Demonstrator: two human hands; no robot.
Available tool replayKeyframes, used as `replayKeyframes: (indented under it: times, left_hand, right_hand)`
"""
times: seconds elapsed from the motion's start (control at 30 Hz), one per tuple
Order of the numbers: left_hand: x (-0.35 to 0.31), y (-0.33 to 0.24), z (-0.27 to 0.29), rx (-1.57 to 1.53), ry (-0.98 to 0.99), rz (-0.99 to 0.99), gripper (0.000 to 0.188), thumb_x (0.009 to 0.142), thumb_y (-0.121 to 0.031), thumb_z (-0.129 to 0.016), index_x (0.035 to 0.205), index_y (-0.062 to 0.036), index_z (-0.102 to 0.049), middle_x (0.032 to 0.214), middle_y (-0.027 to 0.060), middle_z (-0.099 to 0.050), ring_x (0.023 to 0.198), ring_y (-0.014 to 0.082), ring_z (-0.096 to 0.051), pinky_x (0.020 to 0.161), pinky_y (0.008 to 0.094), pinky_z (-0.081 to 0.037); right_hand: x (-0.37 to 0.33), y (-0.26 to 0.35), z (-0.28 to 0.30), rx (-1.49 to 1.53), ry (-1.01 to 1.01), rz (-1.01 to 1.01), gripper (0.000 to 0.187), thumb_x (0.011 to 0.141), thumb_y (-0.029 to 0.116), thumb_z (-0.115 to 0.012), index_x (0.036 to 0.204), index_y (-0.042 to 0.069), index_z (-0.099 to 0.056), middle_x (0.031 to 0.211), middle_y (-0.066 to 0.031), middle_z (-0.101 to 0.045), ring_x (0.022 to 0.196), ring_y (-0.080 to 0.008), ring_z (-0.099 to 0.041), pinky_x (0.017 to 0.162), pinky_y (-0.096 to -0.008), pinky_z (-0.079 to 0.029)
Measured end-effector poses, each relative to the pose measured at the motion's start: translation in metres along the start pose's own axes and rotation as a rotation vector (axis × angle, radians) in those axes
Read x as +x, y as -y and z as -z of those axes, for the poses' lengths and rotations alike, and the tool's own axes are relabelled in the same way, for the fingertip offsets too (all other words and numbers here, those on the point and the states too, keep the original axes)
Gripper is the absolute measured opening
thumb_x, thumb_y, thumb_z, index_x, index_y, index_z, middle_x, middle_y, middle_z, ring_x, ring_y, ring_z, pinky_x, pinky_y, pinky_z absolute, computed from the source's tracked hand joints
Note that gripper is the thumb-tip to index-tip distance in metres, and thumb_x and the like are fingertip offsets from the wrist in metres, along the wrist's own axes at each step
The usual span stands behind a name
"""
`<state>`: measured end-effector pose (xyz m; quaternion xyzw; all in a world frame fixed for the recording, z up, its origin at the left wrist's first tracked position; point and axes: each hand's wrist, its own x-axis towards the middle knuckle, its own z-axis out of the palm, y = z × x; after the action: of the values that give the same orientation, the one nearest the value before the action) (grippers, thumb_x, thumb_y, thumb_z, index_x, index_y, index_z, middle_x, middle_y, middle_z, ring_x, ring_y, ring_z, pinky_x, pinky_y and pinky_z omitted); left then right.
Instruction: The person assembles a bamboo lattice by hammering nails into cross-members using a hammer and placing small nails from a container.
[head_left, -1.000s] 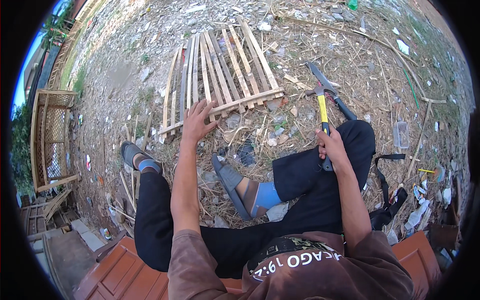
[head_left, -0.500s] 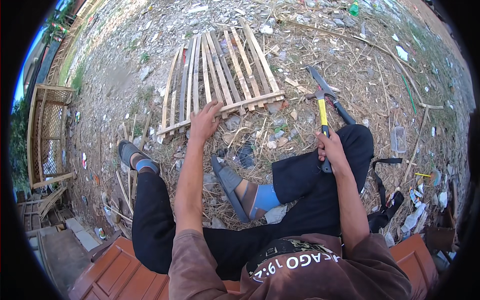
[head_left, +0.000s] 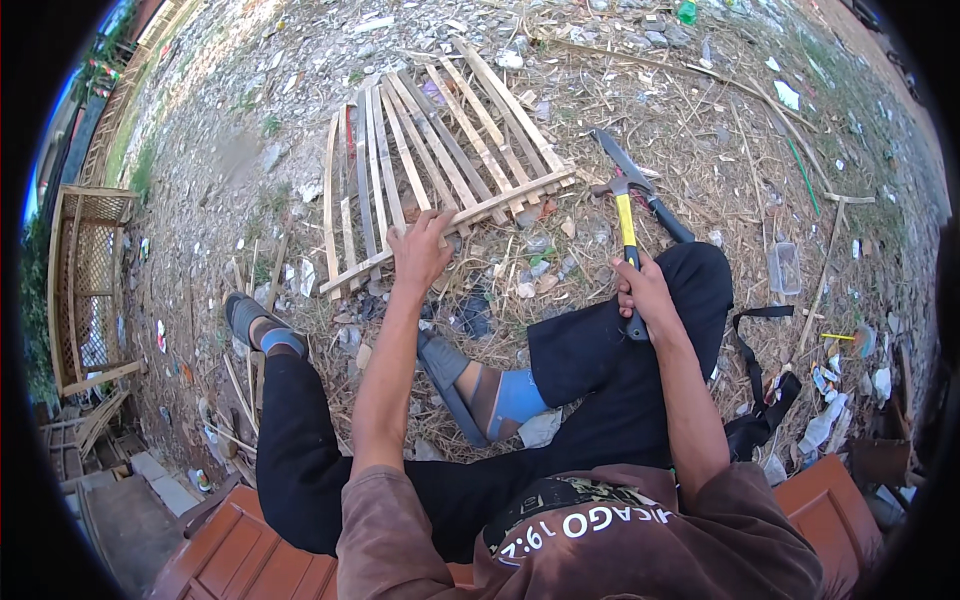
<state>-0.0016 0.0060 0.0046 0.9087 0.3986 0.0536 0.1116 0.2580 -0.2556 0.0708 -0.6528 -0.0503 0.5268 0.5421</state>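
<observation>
My left hand point(head_left: 420, 248) has its fingers curled over the near crossbar of a slatted wooden panel point(head_left: 497, 206). The panel's thin slats fan out away from me over the ground. My right hand point(head_left: 645, 296) is closed around the lower grip of a hammer point(head_left: 626, 220) with a yellow and black handle, above my bent right leg. The hammer's head points away from me and overlaps a large knife point(head_left: 618, 153) with a dark handle, just beyond. What lies under my left palm is hidden.
A lattice wooden frame point(head_left: 66, 290) stands at the far left. Dry straw, stones and scraps cover the ground. A black strap point(head_left: 765, 350) and a clear plastic container point(head_left: 785, 268) lie to the right. Beneath me are reddish-brown panelled boards point(head_left: 235, 550).
The slatted panel has turned slightly anticlockwise and shifted right over the ground, with my left hand on its crossbar. My right hand keeps its hold on the hammer. The whole view has shifted a little.
</observation>
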Motion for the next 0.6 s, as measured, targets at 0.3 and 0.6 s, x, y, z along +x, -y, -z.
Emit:
replayKeyframes:
  times: [0.3,0.6]
  left_hand:
    - [-0.005,-0.005,-0.011,0.064,-0.032,-0.093,0.062,0.089,-0.027,-0.07,0.146,-0.0274,-0.048,0.135,0.006,-0.058,0.118,0.0284,-0.061,0.107,0.0652,-0.028]
    - [-0.001,0.02,-0.011,-0.153,-0.185,-0.112,0.024,0.091,-0.021,-0.069,0.115,-0.0148,-0.071,0.106,0.0096,-0.065,0.096,0.0301,-0.064,0.089,0.046,-0.045]
  right_hand:
    - [0.002,-0.001,0.002,-0.013,0.0,-0.014,0.023,0.096,0.021,-0.065,0.1,0.011,-0.045,0.066,0.0041,-0.043,0.046,-0.0035,-0.041,0.04,-0.0225,-0.036]
    - [0.003,-0.001,-0.001,-0.019,0.019,-0.016,0.02,0.096,0.02,-0.064,0.101,0.01,-0.047,0.066,0.0039,-0.044,0.046,-0.0038,-0.041,0.04,-0.0226,-0.036]
